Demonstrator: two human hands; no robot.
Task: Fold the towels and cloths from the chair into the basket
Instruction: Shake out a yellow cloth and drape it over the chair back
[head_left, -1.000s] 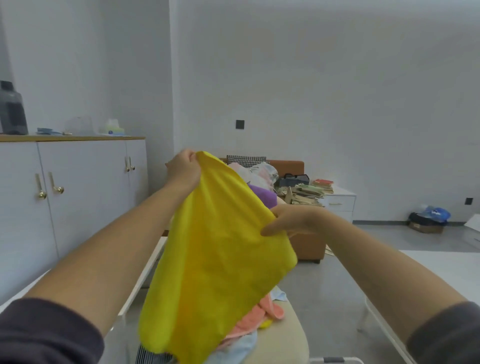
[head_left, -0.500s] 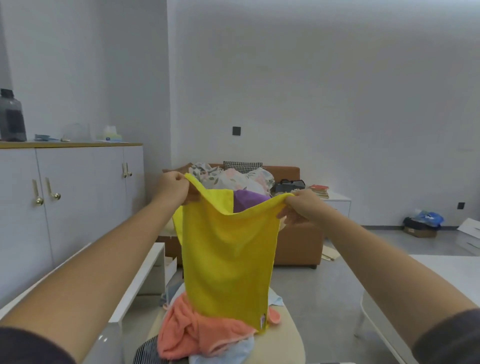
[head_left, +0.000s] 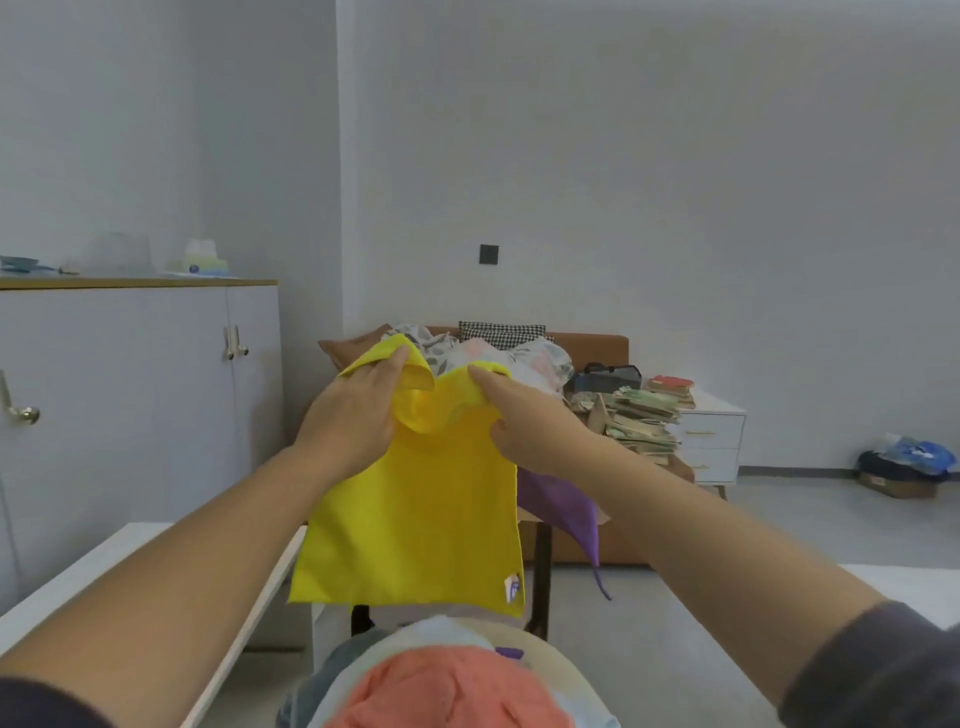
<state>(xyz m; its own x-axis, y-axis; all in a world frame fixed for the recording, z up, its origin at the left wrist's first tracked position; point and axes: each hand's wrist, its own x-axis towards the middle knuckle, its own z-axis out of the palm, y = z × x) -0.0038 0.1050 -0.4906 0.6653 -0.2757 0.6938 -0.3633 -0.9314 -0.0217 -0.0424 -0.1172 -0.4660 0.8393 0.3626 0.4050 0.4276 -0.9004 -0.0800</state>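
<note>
Head view, yellow cloth (head_left: 415, 519) hanging flat, top edge bunched

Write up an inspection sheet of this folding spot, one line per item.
Surface: cream chair seat, under a cloth pile.
Job's things: yellow cloth held up, lower part hanging flat, top edge bunched; coral towel heaped on the chair; purple cloth hangs just right of the yellow one; basket not in view.
Clutter: stacked books on a white drawer unit; bag on the floor.
Hands: left hand and right hand each grip the yellow cloth's top edge.
Cables: nothing seen.
Surroundings: white cabinet, brown sofa, white table.
</note>
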